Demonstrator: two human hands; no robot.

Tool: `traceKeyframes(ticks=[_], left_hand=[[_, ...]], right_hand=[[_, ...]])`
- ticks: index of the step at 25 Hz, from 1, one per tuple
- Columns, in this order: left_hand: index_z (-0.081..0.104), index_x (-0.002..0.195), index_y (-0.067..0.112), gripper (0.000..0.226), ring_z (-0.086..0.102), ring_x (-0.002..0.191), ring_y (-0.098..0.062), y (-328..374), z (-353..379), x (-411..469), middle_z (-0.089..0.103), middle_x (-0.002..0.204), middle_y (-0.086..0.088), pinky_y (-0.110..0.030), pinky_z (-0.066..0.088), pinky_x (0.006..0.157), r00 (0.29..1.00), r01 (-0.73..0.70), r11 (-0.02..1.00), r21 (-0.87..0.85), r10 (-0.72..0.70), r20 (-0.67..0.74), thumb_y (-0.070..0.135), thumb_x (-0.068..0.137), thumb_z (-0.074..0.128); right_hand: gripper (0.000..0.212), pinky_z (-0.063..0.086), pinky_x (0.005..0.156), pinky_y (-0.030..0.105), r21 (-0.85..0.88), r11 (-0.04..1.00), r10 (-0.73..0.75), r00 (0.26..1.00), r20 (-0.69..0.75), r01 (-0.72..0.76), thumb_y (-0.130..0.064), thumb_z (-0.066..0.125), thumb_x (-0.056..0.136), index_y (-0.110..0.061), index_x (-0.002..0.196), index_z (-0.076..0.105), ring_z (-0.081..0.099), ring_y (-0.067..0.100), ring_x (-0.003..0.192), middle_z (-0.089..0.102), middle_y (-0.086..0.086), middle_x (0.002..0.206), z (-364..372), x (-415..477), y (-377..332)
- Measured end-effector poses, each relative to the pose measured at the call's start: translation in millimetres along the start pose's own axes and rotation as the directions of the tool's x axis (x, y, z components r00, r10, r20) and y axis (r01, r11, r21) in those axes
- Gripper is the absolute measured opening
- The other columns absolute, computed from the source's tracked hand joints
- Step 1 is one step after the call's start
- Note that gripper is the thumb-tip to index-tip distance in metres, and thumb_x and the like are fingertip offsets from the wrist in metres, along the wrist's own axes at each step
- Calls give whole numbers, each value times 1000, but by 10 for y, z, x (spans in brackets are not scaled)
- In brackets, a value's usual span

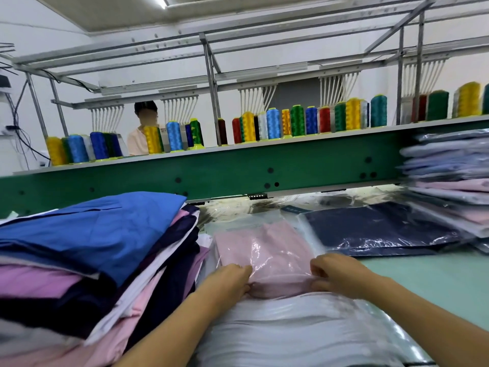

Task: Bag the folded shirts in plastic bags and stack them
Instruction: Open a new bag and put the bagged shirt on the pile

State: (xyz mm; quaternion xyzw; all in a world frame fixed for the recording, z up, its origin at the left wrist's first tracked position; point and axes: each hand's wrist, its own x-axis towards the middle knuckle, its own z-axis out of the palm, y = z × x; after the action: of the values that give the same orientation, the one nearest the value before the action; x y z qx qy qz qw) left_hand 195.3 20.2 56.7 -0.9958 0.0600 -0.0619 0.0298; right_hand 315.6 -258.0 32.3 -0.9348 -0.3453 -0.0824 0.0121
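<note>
Pinching the near edge of the bagged pink shirt (264,250), both hands' fingers (238,274) curl between shirt pile (92,247) and bare table (436,274).

No legible text; faint print on the plastic bag (264,251) too blurred.

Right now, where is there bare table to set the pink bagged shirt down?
Bare green tabletop lies right of the right hand, bordered by the navy bagged shirt behind and the bagged stack far right. The left is crowded: the unbagged shirt pile flanks the pink bagged shirt.
</note>
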Motion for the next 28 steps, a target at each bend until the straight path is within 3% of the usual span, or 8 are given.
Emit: traceKeyframes(ticks=[4,7,10,12,15,20,24,28], left_hand=[[38,108,16,22,55,103,-35,3,-49,-13,53,113,-7,-39,35,66,987,49,992,120,-29,-159,3,93,47],[37,103,18,18,55,103,-32,-65,-95,-14,52,111,-5,-41,40,67,981,37,995,91,-19,-191,11,95,52],[42,99,21,28,56,99,-27,-142,-38,-24,54,111,0,-39,46,76,999,-7,999,-50,9,35,43,95,59],[46,98,21,28,57,100,-28,-164,10,-6,56,112,-1,-37,43,74,995,-6,1000,-8,7,96,46,96,57],[47,105,15,11,60,101,-36,-139,65,63,59,111,-12,-38,37,68,998,-31,976,214,19,59,23,99,53],[41,113,19,34,63,97,-32,-174,-62,73,57,106,-2,-35,33,57,983,116,937,330,-60,-175,-2,88,49],[42,99,21,24,59,98,-33,-262,-132,9,58,109,-8,-36,35,64,996,-11,963,270,-13,89,0,87,46],[41,92,22,21,48,88,-25,-363,-47,-116,54,109,-5,-35,37,72,966,-12,999,31,4,257,2,86,44]], right_hand=[[23,44,66,39,5,1000,-19,981,-192,21,-38,56,92,-26,81,39,48,22,69,51,-8,72,10,78,-106],[29,43,63,35,148,988,10,947,-322,41,-31,64,90,-29,77,38,48,19,69,50,-11,72,-60,82,-93],[24,49,74,32,210,977,-4,987,-163,39,-41,68,90,-37,87,44,52,12,83,53,-15,91,-41,23,-25],[22,49,74,31,193,981,20,999,-46,-10,-47,68,89,-39,92,48,55,10,85,56,-16,93,4,1,9],[32,41,64,31,190,978,105,991,-81,-88,-45,71,88,-34,79,43,49,15,73,53,-14,74,7,35,14],[30,26,53,31,251,967,103,962,-254,-37,-4,59,77,-22,66,38,35,19,62,49,-4,61,-180,83,-21],[26,25,58,33,200,980,-14,1000,-10,15,-5,55,76,-22,68,37,29,14,63,41,-6,65,-128,-29,86],[21,34,64,30,417,909,-83,977,194,-5,-10,53,76,-31,72,48,37,12,67,46,-10,72,-119,-112,102]])
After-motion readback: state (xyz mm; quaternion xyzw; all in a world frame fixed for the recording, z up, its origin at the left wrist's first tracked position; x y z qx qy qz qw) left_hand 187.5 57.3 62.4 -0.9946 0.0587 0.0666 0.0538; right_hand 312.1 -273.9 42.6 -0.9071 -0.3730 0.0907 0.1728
